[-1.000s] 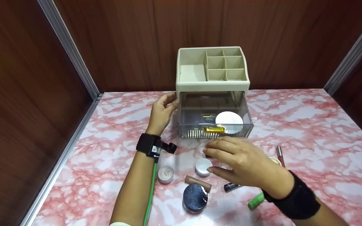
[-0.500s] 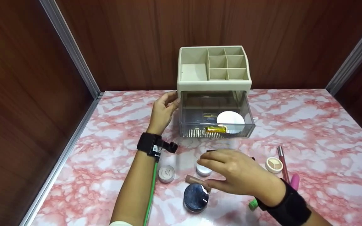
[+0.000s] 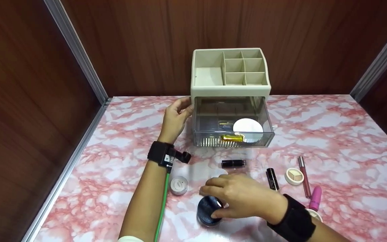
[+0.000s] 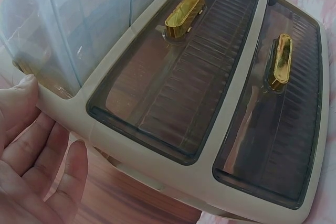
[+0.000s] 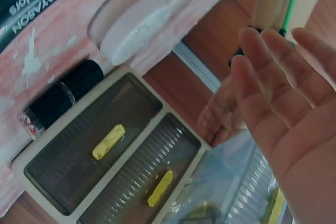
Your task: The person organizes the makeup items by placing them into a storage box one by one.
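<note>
My left hand (image 3: 175, 119) rests at the left side of a cream cosmetics organizer (image 3: 230, 91). In the left wrist view its thumb (image 4: 23, 90) touches the frame, the other fingers loosely bent. The organizer's upper smoky drawer (image 3: 210, 139) is pulled out, with a white disc (image 3: 248, 129) inside. My right hand (image 3: 240, 195) is over a dark round compact (image 3: 207, 211), thumb at the lid's right edge, fingers over its far side. In the right wrist view the fingers look relaxed, with nothing between them. The hand hides the white jar and brown tube in the head view.
A small clear jar (image 3: 179, 185) lies left of the compact. Black tubes (image 3: 233, 163), a three-colour palette (image 3: 294, 176), a red lip gloss tube (image 3: 304, 178) and a pink tube (image 3: 315, 198) lie on the marbled table (image 3: 139, 127). Wooden walls (image 3: 146, 47) enclose it.
My right hand has moved from in front of the drawer towards me and left, onto the compact. The black tubes and palette have come into fuller view. My left hand has stayed put.
</note>
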The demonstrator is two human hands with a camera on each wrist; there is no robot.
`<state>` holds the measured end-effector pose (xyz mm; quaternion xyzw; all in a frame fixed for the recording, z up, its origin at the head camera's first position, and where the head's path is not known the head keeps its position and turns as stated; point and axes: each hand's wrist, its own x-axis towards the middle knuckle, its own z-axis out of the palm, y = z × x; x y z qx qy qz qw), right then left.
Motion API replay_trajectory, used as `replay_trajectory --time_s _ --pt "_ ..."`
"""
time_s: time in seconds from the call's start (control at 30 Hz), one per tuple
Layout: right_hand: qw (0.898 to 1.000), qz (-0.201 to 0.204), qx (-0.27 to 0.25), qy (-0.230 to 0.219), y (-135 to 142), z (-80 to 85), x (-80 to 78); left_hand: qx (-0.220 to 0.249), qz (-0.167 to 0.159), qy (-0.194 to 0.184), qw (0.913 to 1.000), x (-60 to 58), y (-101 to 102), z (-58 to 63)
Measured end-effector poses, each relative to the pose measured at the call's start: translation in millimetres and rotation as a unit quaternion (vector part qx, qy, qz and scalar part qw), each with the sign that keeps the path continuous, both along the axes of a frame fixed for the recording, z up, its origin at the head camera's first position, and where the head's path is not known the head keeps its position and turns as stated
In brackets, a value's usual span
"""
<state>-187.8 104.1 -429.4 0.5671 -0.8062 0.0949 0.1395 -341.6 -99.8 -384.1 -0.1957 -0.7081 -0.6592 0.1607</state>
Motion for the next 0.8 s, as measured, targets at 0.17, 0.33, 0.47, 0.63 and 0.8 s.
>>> replay_trajectory --time_s 0.17,0.33,0.47,0.63,0.8 --pt "0.998 -0.01 0.053 -0.008 -5.7 -7.7 1.8 -0.005 0.002 -0.005 1.0 0.7 -0.4 0.4" --pt "0.995 -0.027 0.095 -0.02 -9.6 -13.1 5.1 -0.003 -0.003 -0.003 1.0 0.3 -1.4 -0.5" --pt "0.992 -0.036 0.117 -0.013 -12.3 -15.3 7.4 0.0 -0.006 0.004 1.0 0.4 -2.2 -1.4" --pt "0.991 -0.033 0.132 -0.004 -16.8 -18.4 9.1 0.006 -0.01 0.004 0.9999 0.0 -2.8 -1.9" --pt "0.991 -0.021 0.129 0.03 -19.1 -21.7 9.3 0.01 -0.013 0.001 0.9999 -1.6 -0.1 -1.8"
